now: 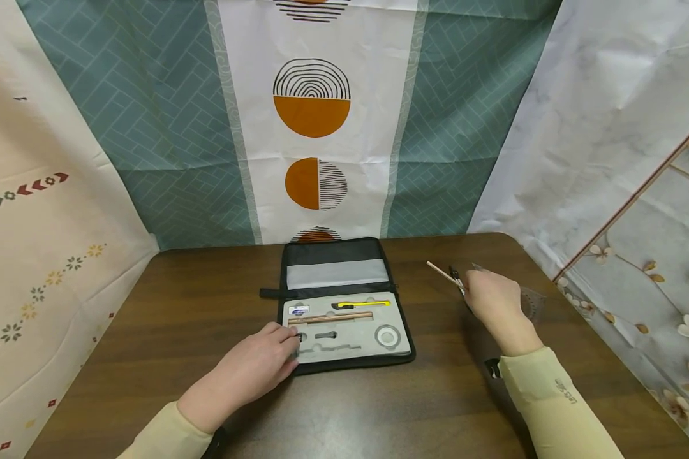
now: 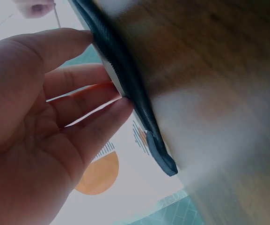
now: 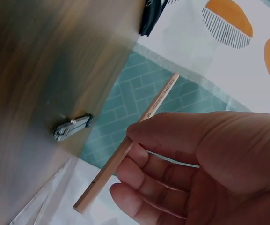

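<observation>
A black zip case [image 1: 333, 254] lies unfolded on the table, with a pale insert tray [image 1: 344, 354] in its near half. My left hand [image 1: 262, 362] rests at the tray's left side; its relaxed fingers [image 2: 85, 96] touch the case edge [image 2: 125, 70]. The tray holds wooden pencils [image 1: 330, 317], a yellow utility knife [image 1: 363, 305], an eraser [image 1: 298, 310], a small grey piece [image 1: 326, 335] and a white ring-shaped item [image 1: 387, 336]. Over the table's right side, my right hand [image 1: 492, 305] pinches a wooden pencil [image 3: 106, 171] between thumb and fingers.
On the table by the right hand lies a metal drawing compass [image 3: 73, 127]. Clear plastic drawing tools [image 1: 533, 303] lie beyond that hand on the right. Patterned cloth [image 1: 316, 210] hangs along the table's back edge and at both sides.
</observation>
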{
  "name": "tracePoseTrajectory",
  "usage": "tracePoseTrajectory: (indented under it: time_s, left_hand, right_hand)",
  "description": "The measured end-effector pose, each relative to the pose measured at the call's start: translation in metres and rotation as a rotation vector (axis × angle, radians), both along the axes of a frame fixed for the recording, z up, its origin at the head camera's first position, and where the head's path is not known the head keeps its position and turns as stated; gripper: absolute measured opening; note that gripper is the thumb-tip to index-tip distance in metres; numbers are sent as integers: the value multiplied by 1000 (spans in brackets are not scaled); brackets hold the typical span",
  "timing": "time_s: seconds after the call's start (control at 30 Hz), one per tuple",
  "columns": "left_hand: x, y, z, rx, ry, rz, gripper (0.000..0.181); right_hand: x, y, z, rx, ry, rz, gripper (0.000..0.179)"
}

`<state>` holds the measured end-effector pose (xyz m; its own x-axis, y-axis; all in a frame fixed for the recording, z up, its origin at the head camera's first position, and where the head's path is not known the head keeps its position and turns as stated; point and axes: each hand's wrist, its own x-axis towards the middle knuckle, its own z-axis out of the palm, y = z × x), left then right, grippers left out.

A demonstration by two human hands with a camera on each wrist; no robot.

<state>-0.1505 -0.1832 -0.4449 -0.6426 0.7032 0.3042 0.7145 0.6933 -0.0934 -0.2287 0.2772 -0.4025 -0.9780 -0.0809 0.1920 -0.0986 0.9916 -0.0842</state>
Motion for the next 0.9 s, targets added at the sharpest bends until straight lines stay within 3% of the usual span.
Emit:
tracePoseTrajectory:
  time_s: [0.23,0.9]
  left_hand:
    - [1,1,1,-4,-1,1,28]
    - [1,1,1,-4,-13,5,26]
  right_hand:
    - [0,-17,0,5,-2,40,4]
    - [-2,-60,0,18,47,135,11]
